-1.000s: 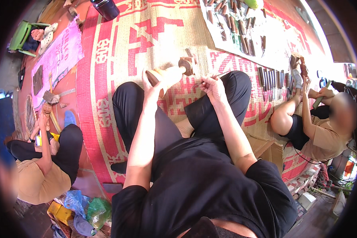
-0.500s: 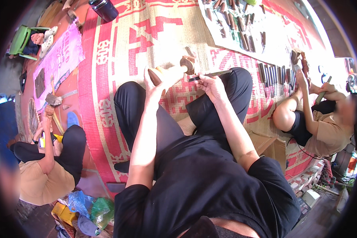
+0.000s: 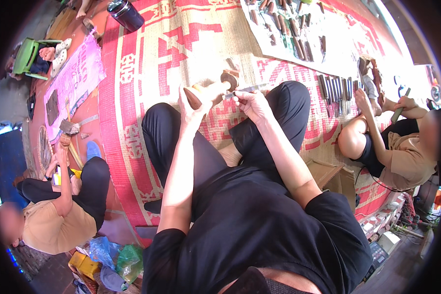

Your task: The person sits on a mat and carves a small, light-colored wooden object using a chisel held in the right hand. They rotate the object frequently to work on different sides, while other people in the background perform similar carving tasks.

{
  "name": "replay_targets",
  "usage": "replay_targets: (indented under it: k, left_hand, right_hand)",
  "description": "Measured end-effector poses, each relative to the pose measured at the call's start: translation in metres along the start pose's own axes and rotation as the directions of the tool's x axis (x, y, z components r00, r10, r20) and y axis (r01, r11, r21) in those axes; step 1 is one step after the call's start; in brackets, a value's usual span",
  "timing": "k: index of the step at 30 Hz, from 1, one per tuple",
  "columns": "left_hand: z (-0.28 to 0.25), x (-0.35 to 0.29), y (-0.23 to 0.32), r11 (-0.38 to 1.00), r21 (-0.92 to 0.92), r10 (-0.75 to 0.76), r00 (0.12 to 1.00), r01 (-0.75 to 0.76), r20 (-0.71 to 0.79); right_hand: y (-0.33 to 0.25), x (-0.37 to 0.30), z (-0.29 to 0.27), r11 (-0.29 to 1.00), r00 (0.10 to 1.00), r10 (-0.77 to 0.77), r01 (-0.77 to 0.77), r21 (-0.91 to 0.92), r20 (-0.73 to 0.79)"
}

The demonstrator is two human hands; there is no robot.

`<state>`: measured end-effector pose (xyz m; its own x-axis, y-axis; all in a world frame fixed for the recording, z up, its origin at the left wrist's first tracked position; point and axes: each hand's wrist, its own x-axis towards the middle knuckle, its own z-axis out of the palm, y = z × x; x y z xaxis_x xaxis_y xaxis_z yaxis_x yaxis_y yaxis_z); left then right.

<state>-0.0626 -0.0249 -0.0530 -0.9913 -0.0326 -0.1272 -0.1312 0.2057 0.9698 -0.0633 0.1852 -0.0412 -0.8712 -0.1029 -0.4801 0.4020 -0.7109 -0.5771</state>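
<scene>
My left hand (image 3: 193, 109) is closed round a carved wooden piece, whose brown end (image 3: 193, 98) shows beside my fingers. A rounded brown part (image 3: 229, 81) lies just past my fingertips; whether it belongs to the same piece I cannot tell. Between the fingertips of my right hand (image 3: 255, 107) is pinched a thin, flat metal tool (image 3: 250, 90). Its left end reaches the wood near the rounded part, though glare hides whether they touch. Both hands are in front of my bent knees, above the patterned mat (image 3: 132, 122).
Dark-handled tools (image 3: 335, 90) lie in a row at right. Beyond, a white sheet (image 3: 269, 51) bears several more. A dark jar (image 3: 125, 14) stands far left. Co-workers sit left (image 3: 59, 220) and right (image 3: 406, 161). A cardboard box (image 3: 323, 174) is beside my right thigh.
My right hand has shifted left, bringing the flat tool closer to the wooden piece. My left hand stays nearly still. The right co-worker's hand has lowered toward the tool row.
</scene>
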Motion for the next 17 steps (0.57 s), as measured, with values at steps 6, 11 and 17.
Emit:
replay_targets:
  k: [6,11,17]
  left_hand:
    - [-0.004,0.003,-0.017,0.999,-0.034,0.010,1.000,-0.010,-0.004]
    - [-0.004,0.008,-0.040,0.997,-0.071,0.028,0.999,-0.029,-0.015]
    - [-0.005,0.011,-0.054,0.997,-0.069,0.036,0.999,-0.037,-0.024]
  right_hand:
    - [0.004,0.003,-0.009,0.999,0.998,0.013,-0.016,-0.050,-0.057]
    - [0.012,0.007,-0.023,0.997,0.999,0.053,-0.054,-0.061,-0.012]
    - [0.010,0.001,-0.011,0.986,0.998,0.028,-0.036,-0.162,-0.056]
